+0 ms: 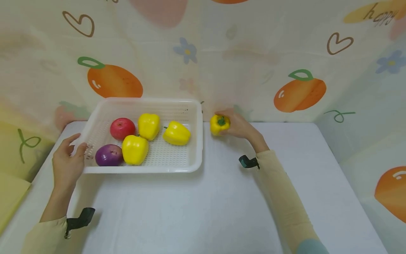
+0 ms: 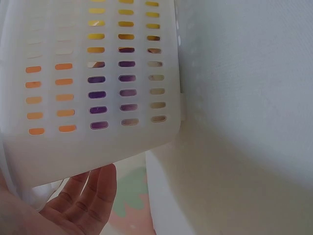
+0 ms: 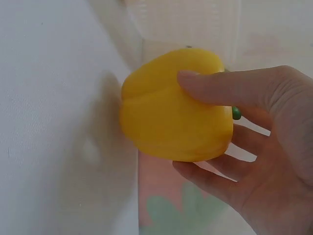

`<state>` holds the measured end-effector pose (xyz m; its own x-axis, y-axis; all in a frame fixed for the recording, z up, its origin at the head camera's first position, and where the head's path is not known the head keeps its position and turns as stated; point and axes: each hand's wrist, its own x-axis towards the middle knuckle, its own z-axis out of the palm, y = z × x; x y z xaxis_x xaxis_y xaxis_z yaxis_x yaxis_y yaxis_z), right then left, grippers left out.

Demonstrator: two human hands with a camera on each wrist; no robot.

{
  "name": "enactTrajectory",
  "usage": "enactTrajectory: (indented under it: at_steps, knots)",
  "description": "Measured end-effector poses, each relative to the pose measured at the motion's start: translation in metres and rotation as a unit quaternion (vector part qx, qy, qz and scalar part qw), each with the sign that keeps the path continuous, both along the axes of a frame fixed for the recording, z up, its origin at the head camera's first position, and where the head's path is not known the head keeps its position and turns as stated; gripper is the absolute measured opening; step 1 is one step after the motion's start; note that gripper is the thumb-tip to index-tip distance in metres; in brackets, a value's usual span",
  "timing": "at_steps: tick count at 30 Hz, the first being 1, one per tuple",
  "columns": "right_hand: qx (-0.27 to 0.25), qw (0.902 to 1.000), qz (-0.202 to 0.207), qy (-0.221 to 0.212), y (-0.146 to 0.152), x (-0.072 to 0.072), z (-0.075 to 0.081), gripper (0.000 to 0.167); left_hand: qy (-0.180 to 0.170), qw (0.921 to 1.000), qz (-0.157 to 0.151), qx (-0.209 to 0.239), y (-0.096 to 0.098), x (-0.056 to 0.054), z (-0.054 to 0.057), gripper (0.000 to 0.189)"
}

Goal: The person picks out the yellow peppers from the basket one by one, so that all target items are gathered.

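Observation:
My right hand (image 1: 238,125) grips a yellow bell pepper (image 1: 219,125) with a green stem, just right of the white plastic basket (image 1: 172,170). In the right wrist view the thumb lies across this pepper (image 3: 171,117) and the fingers curl round its other side. Whether it touches the table cannot be told. My left hand (image 1: 67,164) holds the basket's left end by the rim, its fingers (image 2: 102,196) showing outside the perforated wall. Inside the basket lie several yellow bell peppers (image 1: 177,133), a round red item (image 1: 122,128) and a purple rounded item (image 1: 109,155).
A white-covered table (image 1: 190,215) carries the basket. Behind it hangs a patterned cloth (image 1: 215,70) with printed oranges, hearts and flowers, close to the table's far edge. Yellow fabric (image 1: 12,197) lies at the far left. Each wrist bears a small dark camera mount (image 1: 248,161).

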<state>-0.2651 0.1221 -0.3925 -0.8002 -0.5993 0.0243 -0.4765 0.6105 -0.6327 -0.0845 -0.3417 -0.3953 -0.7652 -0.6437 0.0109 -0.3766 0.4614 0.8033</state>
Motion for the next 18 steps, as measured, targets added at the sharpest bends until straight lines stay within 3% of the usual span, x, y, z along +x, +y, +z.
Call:
enactTrajectory:
  at_steps: [5,18]
  knots:
    - [0.006,0.9998,0.016,0.014,-0.001,-0.0086,-0.0038,0.067,-0.004,1.0,-0.001,0.0,-0.0004,0.0005,0.0006,0.047]
    - [-0.014,0.9995,0.022,-0.016,0.0021,-0.0117,-0.0055,0.067,-0.02,0.9995,0.002,0.025,0.0011,-0.0014,0.002,0.048]
